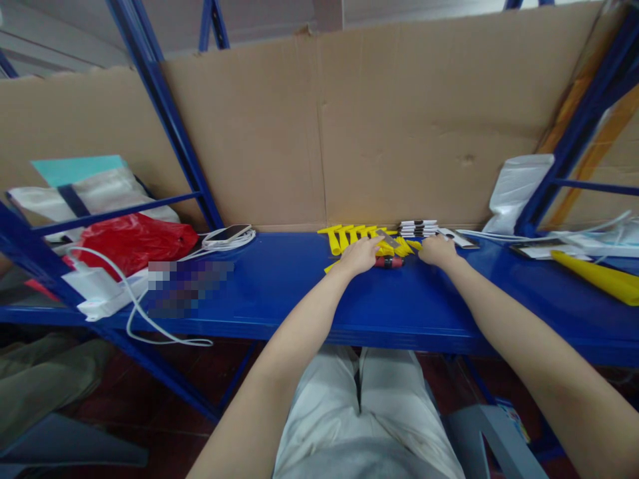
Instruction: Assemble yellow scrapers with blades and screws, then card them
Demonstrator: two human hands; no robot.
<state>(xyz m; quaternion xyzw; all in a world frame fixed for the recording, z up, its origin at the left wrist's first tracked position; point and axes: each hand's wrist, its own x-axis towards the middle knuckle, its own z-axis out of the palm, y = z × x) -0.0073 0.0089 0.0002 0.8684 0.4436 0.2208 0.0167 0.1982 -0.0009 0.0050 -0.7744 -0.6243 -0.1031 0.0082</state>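
My left hand [360, 257] is closed over a yellow T-shaped plastic tool that looks like a scraper; its handle end [328, 268] pokes out beside the wrist. A thin grey plate [387, 238] shows just past the fingertips. To the right, my right hand [437, 250] has its fingers curled in beside a heap of small yellow pieces [402, 247]; what they grip is hidden. A red-and-black handle [389, 263] lies between the hands. Behind the left hand, several yellow T-shaped tools [333, 241] stand in a row.
A stack of white-and-black packs [418, 228] lies behind the heap on the blue shelf [279, 286]. At left are a phone [229, 232], a red bag [132, 243] and a power strip [112, 299] with cable. A yellow cone-like object [599, 278] lies right. Cardboard [399, 126] walls the back.
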